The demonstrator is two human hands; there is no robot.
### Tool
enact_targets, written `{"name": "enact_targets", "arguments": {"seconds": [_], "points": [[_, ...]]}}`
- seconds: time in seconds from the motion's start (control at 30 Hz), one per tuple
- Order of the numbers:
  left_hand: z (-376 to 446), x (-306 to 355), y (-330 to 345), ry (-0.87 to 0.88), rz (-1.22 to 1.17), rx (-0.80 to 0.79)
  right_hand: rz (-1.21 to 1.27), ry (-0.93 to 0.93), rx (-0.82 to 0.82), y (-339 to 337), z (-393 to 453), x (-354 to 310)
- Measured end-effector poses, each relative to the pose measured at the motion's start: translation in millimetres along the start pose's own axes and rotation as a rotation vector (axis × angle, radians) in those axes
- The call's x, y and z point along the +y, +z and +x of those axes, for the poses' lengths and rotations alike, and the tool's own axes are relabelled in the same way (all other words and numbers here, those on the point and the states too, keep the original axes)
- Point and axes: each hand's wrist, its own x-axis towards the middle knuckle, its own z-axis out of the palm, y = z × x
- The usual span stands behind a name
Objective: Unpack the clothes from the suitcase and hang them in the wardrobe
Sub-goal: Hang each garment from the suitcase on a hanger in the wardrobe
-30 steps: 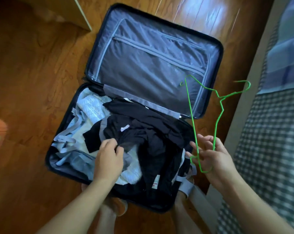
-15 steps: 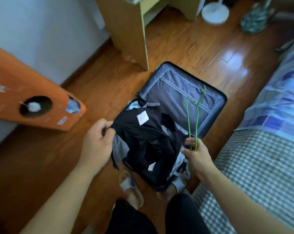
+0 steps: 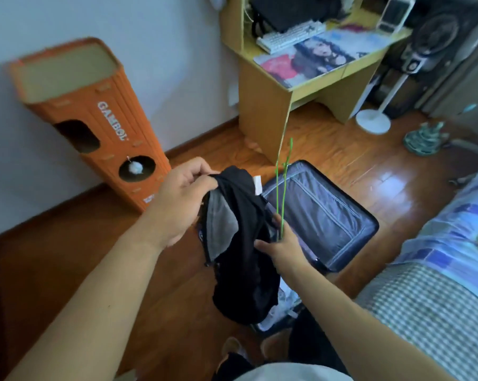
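So the left hand (image 3: 184, 195) is bunching the top of a black garment (image 3: 243, 254) held up over the floor, right hand (image 3: 283, 243) pinching a green hanger (image 3: 283, 188) against it. Open suitcase (image 3: 328, 213) lies just behind, beside the bed (image 3: 438, 298).

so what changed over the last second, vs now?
The left hand, which gripped the black garment down in the suitcase, has lifted it clear; it now hangs in the air above the packed half. The right hand has moved in to touch the garment's edge. The view has risen as well. Unchanged: the right hand holds the green hanger, and the suitcase lies open on the floor.
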Motion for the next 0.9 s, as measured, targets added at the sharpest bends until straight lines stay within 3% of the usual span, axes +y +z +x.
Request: {"name": "enact_targets", "arguments": {"seconds": [0.07, 0.13, 0.23, 0.3, 0.33, 0.37, 0.47, 0.5, 0.57, 0.63, 0.8, 0.9], "points": [[-10.9, 14.8, -21.9, 0.016, -0.026, -0.092, -0.015, -0.008, -0.094, 27.1, -3.6, -14.9], [-15.2, 18.5, -42.7, -0.007, -0.079, -0.073, -0.133, -0.049, -0.111, 44.6, -3.8, -30.2], [-8.6, -1.2, -81.0, -0.046, -0.034, 0.257, -0.236, -0.103, -0.064, 57.0, -0.7, -54.8], [-4.3, -30.6, -108.0, -0.137, 0.239, 0.481, -0.053, -0.07, -0.085, 62.6, 1.8, -76.7], [-7.4, -43.2, -114.3, -0.229, 0.356, 0.5, 0.066, -0.05, -0.103, 64.7, 3.7, -88.2], [-12.9, -59.1, -115.0, -0.31, 0.361, 0.459, 0.161, -0.034, -0.132, 66.7, 3.8, -101.1], [-35.0, -102.1, -78.9, -0.403, -0.031, 0.181, 0.28, -0.01, -0.231, 70.9, 6.8, -132.0], [-39.0, -117.8, -61.0, -0.427, -0.049, 0.117, 0.286, 0.003, -0.264, 71.2, 8.3, -140.3], [-43.0, -153.7, -29.3, -0.446, 0.172, 0.004, 0.26, 0.026, -0.309, 70.6, 11.7, -155.2], [-40.7, -184.4, -3.0, -0.49, 0.432, -0.001, 0.258, 0.064, -0.322, 65.7, 20.2, -167.0], [-11.5, -193.8, 55.7, -0.607, 0.242, 0.46, 0.235, 0.086, -0.323, 20.4, 81.3, -205.5], [10.8, -184.8, 76.6, -0.629, -0.043, 0.819, -0.133, 0.022, -0.285, -33.7, 152.3, -213.8]]}}
